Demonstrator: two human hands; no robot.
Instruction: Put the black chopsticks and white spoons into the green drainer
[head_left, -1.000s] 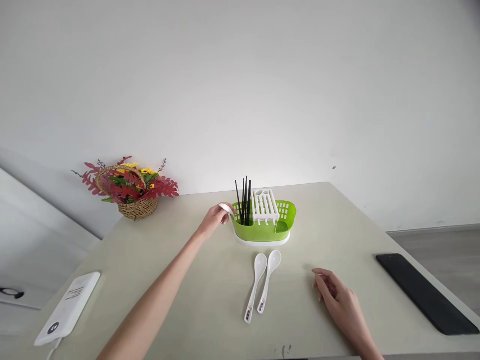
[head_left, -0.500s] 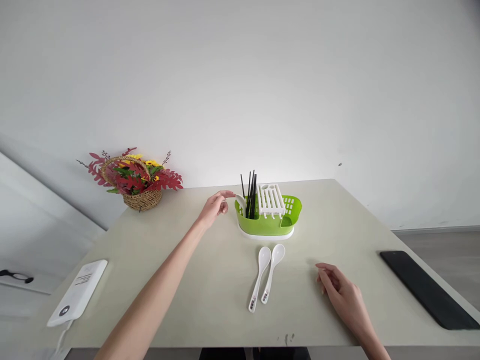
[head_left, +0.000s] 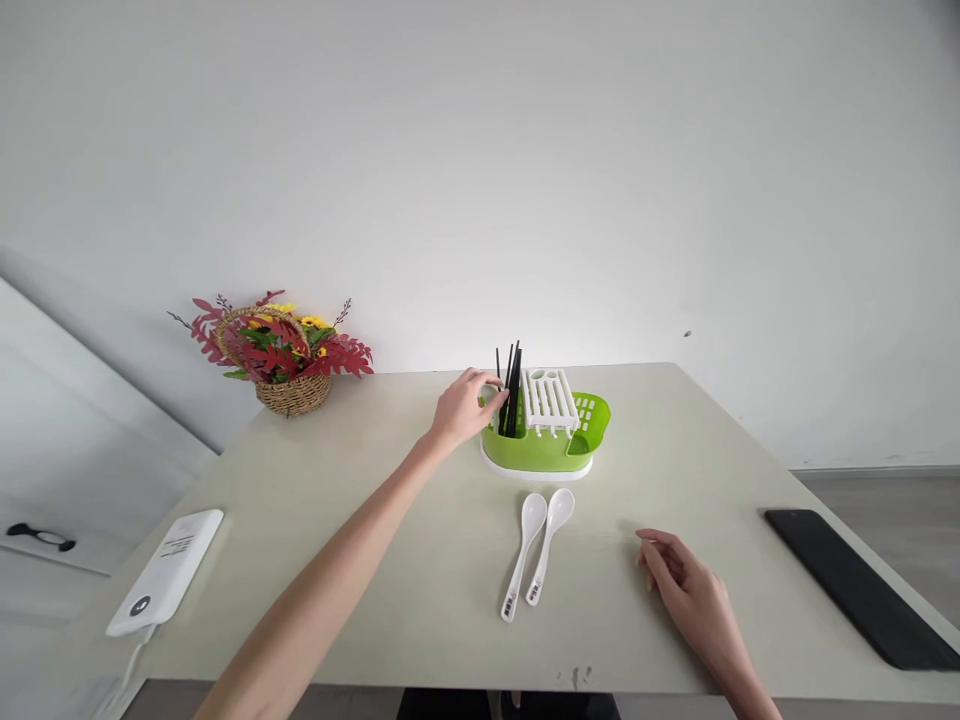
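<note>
My left hand (head_left: 466,405) reaches out to the left end of a green cutlery holder (head_left: 551,450) that stands on a white base. Its fingers are closed round a white spoon (head_left: 492,394) at the holder's left compartment, beside several black chopsticks (head_left: 511,385) standing upright. A white rack (head_left: 551,400) sits across the holder's middle. Two more white spoons (head_left: 536,550) lie side by side on the table in front of the holder. My right hand (head_left: 686,590) rests on the table to their right, fingers loosely apart, holding nothing.
A wicker basket of red and yellow flowers (head_left: 285,355) stands at the table's back left. A white power bank (head_left: 166,572) lies at the left edge, and a black phone (head_left: 862,585) lies at the right edge. The beige table (head_left: 375,540) meets a white wall.
My left hand has carried the white spoon rightward from beside the holder into its left end. The right hand has barely moved. The view has shifted slightly.
</note>
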